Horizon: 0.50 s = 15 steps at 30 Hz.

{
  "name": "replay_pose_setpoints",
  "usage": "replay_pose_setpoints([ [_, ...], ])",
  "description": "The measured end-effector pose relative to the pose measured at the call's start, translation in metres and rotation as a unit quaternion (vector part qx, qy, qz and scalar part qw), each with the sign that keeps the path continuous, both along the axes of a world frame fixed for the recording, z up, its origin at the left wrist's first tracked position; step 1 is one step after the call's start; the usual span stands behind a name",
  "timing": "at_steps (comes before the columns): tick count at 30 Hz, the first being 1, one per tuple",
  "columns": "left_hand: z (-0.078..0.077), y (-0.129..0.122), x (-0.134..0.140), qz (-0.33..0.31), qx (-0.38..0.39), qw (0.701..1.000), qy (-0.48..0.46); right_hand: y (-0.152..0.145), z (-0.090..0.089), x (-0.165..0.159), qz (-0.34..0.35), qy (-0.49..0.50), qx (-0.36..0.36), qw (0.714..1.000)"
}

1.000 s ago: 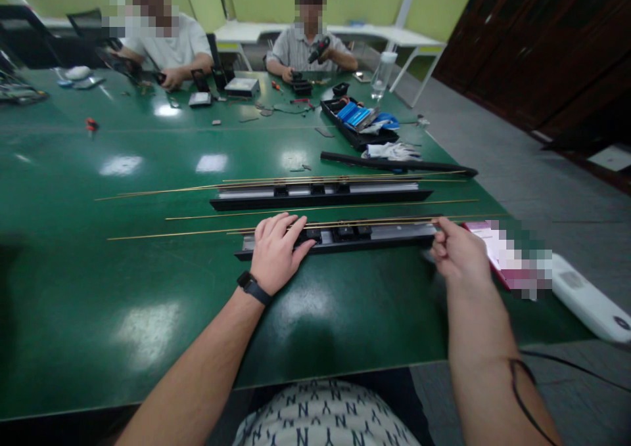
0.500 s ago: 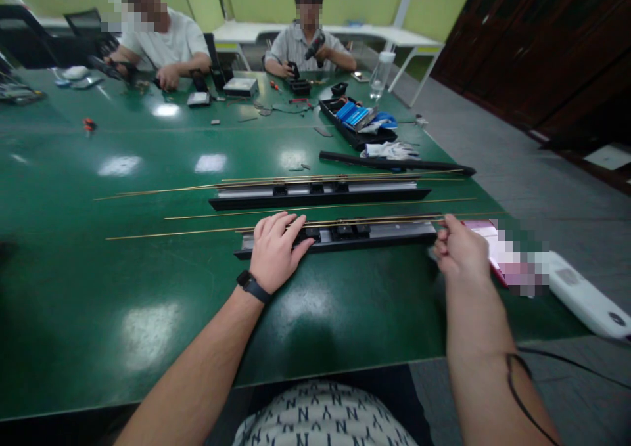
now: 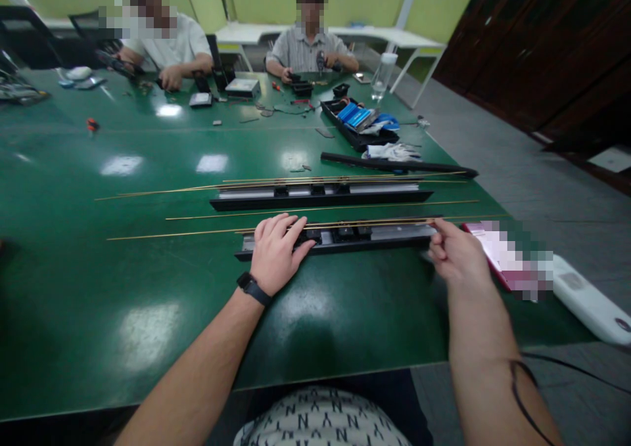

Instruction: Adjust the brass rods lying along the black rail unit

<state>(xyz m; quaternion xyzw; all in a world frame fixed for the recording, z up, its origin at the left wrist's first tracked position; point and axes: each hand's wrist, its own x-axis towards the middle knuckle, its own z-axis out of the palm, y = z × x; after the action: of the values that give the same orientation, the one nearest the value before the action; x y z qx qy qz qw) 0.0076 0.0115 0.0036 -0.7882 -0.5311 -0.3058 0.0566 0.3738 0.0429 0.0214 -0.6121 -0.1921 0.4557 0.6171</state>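
Nearest me on the table lies a black and silver metal rail (image 3: 401,231) with black blocks seated in its channel. My left hand (image 3: 279,252) lies across its left part, fingers stretched over the far edge and thumb apart on the near side. Thin brass-coloured rods (image 3: 197,234) run lengthwise along this rail, passing under those fingers and sticking out far to the left. At the rail's right end my right hand (image 3: 456,249) is closed, thumb and forefinger pinching the brass rods near their end; the exact number pinched cannot be told.
A second rail (image 3: 320,199) with rods lies farther back, with one loose rod (image 3: 320,209) between. Beyond are a black bar (image 3: 399,163), gloves (image 3: 392,152) and a black tray (image 3: 340,131). A pink-edged object (image 3: 497,255) and a white device (image 3: 586,298) lie right. Two people sit opposite.
My right hand has shifted slightly left and down along the rail's end. My left hand stays put. The person opposite has lowered the power tool.
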Motion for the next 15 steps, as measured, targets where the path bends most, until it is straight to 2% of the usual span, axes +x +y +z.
replay_pose_setpoints([
  [9,-0.0005,0.0004,-0.0004,-0.003,-0.008,1.0,-0.009,0.0003,0.0047,-0.0001,-0.089,-0.026,-0.008,0.996],
  [15,0.0013,-0.0006,-0.0001,-0.003,-0.009,1.0,-0.006,0.0025,0.0029,0.0022,-0.117,-0.043,-0.015,0.992],
])
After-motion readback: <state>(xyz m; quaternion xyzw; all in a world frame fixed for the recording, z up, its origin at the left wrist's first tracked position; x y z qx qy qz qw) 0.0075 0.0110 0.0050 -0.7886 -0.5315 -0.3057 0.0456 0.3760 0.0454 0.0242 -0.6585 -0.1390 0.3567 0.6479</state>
